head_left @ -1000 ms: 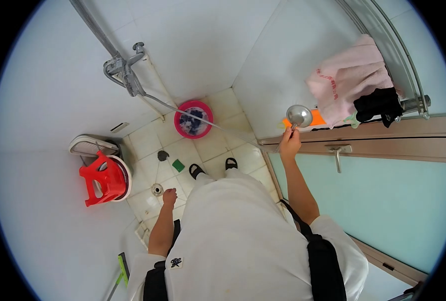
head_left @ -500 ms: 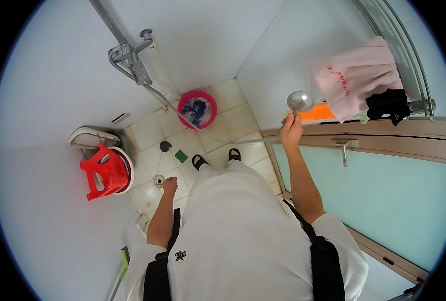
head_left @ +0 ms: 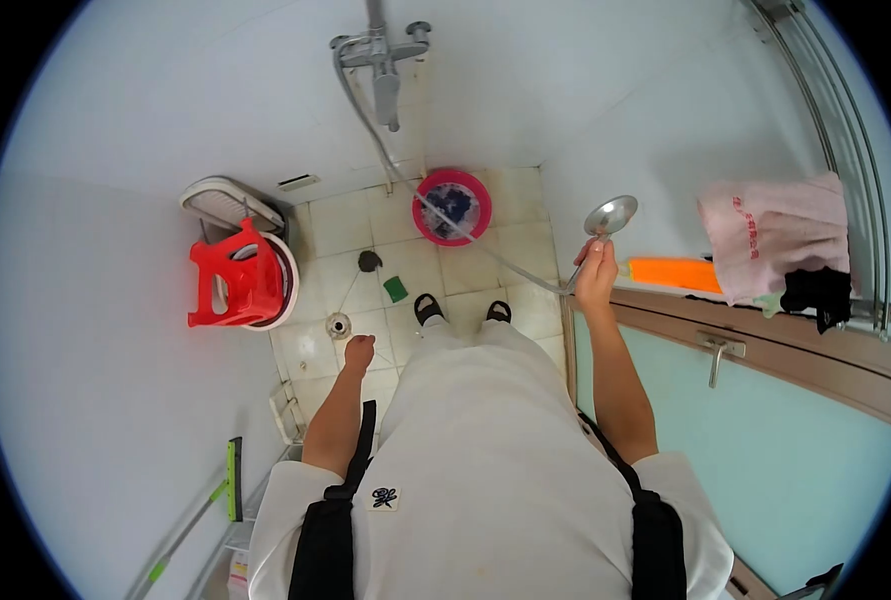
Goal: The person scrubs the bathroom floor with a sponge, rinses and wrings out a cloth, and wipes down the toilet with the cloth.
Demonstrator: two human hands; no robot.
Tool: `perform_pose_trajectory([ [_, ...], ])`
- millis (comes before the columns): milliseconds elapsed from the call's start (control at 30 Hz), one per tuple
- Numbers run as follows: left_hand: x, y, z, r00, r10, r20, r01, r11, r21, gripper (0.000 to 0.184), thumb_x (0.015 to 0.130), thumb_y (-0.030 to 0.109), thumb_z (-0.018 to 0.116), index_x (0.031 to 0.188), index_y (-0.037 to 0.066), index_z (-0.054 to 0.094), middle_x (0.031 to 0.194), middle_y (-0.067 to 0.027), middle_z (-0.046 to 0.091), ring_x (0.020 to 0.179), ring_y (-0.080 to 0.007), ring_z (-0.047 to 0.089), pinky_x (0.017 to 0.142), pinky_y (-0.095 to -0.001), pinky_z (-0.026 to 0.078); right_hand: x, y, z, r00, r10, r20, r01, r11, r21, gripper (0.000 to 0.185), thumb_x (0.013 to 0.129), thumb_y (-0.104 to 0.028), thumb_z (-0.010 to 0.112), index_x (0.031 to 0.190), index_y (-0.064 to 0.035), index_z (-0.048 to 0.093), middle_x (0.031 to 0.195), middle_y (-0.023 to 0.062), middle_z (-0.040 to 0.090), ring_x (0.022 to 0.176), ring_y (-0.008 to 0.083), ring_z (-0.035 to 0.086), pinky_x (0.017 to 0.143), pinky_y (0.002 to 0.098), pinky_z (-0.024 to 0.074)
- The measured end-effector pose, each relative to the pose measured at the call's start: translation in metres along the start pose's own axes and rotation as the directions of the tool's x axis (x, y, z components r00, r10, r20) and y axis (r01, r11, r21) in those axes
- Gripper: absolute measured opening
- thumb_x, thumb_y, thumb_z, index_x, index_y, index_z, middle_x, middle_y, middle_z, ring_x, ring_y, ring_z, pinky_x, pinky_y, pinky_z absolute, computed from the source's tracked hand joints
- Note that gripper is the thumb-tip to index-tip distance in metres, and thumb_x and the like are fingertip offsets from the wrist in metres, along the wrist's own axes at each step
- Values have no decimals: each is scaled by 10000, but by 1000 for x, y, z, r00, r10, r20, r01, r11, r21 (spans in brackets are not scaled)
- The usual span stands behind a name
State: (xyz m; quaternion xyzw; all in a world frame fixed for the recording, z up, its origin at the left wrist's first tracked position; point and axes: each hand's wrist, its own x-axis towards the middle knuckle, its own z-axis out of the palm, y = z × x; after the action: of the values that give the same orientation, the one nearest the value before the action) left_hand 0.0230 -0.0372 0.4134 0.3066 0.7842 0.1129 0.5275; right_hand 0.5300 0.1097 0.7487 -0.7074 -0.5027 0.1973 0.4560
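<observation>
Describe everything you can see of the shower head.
The shower head is round, silvery and shiny, apparently metal or chrome-plated, with a slim handle gripped by the right hand. It is held up and tilted, to the right of the pink basin in the view. A grey hose runs from it towards the tap. No spray is visible.

The floor (head_left: 520, 210) is laid with pale, squarish tiles. A pink basin (head_left: 485, 208) stands on it near the wall. Closer to the person, a green pad (head_left: 395, 290) lies just beside a dark, roundish object (head_left: 369, 261), the 2 slightly apart. A round metal drain (head_left: 338, 326) sits in the tiles. 2 black sandals (head_left: 428, 311), both worn, rest side by side with a gap between them, to the right of the pad.
</observation>
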Motion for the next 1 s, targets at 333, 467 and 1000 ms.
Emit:
perform_pose_trajectory([
  [333,-75,-55,2,971,-161,-176,124,972,-202,436,858,377,640,1033,-15,712,999,-212,723,985,-334,684,863,-411,519,-5,-24,72,907,-202,369,205,978,31,288,1037,-271,446,993,-10,560,693,143,579,642,312,593,622,409,468],
  [467,-117,-86,26,938,-246,-244,173,943,-285,447,853,380,643,1055,-14,709,1018,-210,724,996,-346,680,879,-416,519,-9,-41,92,778,-335,532,338,936,95,287,1029,-289,462,991,-22,559,760,191,603,698,416,593,644,461,468],
  [1000,-389,-128,196,701,-678,-220,279,545,-791,326,875,268,641,1031,-17,669,765,-74,654,644,-175,612,569,-323,481,-10,-76,180,649,-582,490,431,812,393,241,1006,-234,503,1018,3,543,906,231,629,849,445,608,733,489,475],
])
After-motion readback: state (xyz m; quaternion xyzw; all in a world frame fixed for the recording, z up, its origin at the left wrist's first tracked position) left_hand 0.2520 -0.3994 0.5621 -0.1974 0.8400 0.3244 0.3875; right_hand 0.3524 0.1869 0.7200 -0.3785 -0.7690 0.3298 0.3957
